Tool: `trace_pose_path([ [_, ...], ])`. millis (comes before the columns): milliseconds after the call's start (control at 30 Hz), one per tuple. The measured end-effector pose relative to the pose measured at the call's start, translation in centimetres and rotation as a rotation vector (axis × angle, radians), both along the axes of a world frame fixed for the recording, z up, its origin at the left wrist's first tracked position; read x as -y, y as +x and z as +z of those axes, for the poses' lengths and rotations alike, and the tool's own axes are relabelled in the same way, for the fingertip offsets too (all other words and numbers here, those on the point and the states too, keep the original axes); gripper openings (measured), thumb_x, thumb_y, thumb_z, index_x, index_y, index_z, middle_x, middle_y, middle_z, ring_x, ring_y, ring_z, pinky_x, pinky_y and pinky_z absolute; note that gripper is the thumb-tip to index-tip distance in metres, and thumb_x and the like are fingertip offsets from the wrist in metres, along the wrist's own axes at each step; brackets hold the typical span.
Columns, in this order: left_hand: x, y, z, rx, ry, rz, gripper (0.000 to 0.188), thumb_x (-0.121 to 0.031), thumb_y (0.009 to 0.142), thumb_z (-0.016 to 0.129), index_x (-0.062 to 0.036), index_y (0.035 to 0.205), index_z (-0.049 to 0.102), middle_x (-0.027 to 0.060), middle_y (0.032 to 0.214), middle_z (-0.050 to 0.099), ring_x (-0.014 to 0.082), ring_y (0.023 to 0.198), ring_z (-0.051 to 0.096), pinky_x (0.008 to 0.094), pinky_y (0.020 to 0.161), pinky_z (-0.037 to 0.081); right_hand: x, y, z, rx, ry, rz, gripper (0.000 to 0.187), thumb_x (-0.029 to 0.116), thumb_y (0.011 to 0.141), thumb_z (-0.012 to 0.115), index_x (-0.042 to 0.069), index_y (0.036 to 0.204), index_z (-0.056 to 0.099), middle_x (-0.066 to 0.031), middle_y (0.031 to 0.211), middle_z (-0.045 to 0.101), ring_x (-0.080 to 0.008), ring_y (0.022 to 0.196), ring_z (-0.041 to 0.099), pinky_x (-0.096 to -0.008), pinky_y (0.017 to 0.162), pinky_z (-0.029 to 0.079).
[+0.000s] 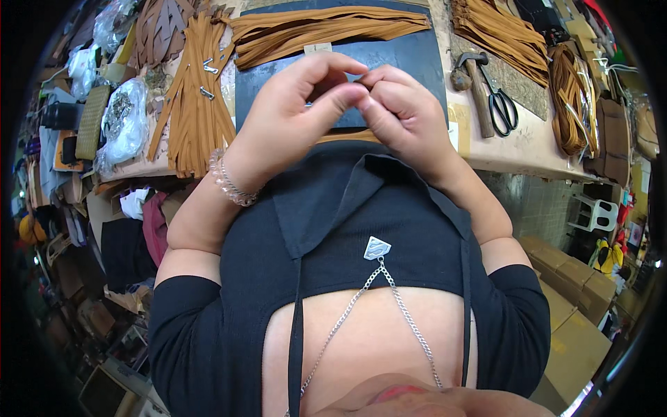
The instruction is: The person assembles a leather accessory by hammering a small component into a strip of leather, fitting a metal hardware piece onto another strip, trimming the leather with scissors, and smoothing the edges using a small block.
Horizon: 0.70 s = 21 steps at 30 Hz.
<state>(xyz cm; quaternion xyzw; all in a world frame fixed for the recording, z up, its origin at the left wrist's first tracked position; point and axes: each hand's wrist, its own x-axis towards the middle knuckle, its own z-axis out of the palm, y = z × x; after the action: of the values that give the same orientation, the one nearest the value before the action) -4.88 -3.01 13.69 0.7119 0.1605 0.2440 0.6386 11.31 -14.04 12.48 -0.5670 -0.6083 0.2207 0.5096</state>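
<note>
Above the near part of a dark flat board [260, 87], my left hand [292, 101] and my right hand [410, 115] meet at the fingertips. The left thumb and forefinger curve round to a pinch, and the right fingers are curled with the thumb pressed in. Whatever they hold, if anything, is hidden or too small to name. A bundle of tan zipper tapes [326, 28] lies along the board's far side. More tan tape [351, 136] shows at the near edge beneath my hands. To the left, other tan zipper tapes [198, 118] carry metal zipper sliders [207, 92].
Right of the board lie a hammer [481, 97] and black-handled scissors [503, 111]. More tan strips [500, 38] and a tied tan bundle [571, 104] are farther right. On the left sit a clear plastic bag [124, 121] and brown strips [158, 31]. Cardboard boxes [570, 278] stand below right.
</note>
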Motion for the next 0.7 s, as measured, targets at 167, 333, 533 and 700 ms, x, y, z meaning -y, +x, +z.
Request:
trace_pose_path([
  [167,-0.6,-0.2,-0.7,-0.03,0.299,-0.053,0.004,-0.001,0.097,0.061,0.0001,0.1,0.059,0.001,0.09,0.06,0.0069,0.085,0.057,0.0233,0.079,0.049,-0.4,-0.2,-0.4,0.092,0.032,0.097,0.02,0.013,0.094,0.064,-0.002,0.081,0.058,-0.0138,0.089,0.057,-0.0285,0.079,0.056,-0.037,0.073,0.048],
  [333,-0.3,-0.3,-1.7,0.147,-0.379,0.0,0.003,-0.005,0.099,0.058,-0.0025,0.098,0.059,-0.0002,0.084,0.06,0.0078,0.075,0.054,0.0228,0.07,0.047,-0.3,-0.1,0.0,0.037,-0.008,0.137,0.02,0.013,0.094,0.064,-0.001,0.081,0.059,-0.0124,0.09,0.057,-0.0243,0.081,0.056,-0.0331,0.075,0.047],
  [533,-0.9,-0.9,-0.7,0.064,-0.625,-0.194,0.013,-0.018,0.103,0.059,-0.0052,0.105,0.06,-0.0029,0.085,0.057,0.005,0.07,0.048,0.0199,0.064,0.04,0.8,0.1,1.1,-0.507,-0.155,0.211,0.017,0.011,0.096,0.062,0.0,0.083,0.06,-0.0059,0.095,0.059,-0.0137,0.087,0.055,-0.0278,0.078,0.046],
  [700,-0.4,-0.6,-0.7,0.177,-0.393,-0.021,0.018,-0.018,0.101,0.062,-0.0034,0.111,0.061,-0.0018,0.089,0.06,0.0063,0.073,0.053,0.0207,0.069,0.046,0.3,0.5,0.9,-0.092,0.009,0.085,0.009,0.0,0.094,0.063,0.001,0.103,0.063,-0.0062,0.101,0.065,-0.0131,0.094,0.063,-0.0288,0.084,0.051],
])
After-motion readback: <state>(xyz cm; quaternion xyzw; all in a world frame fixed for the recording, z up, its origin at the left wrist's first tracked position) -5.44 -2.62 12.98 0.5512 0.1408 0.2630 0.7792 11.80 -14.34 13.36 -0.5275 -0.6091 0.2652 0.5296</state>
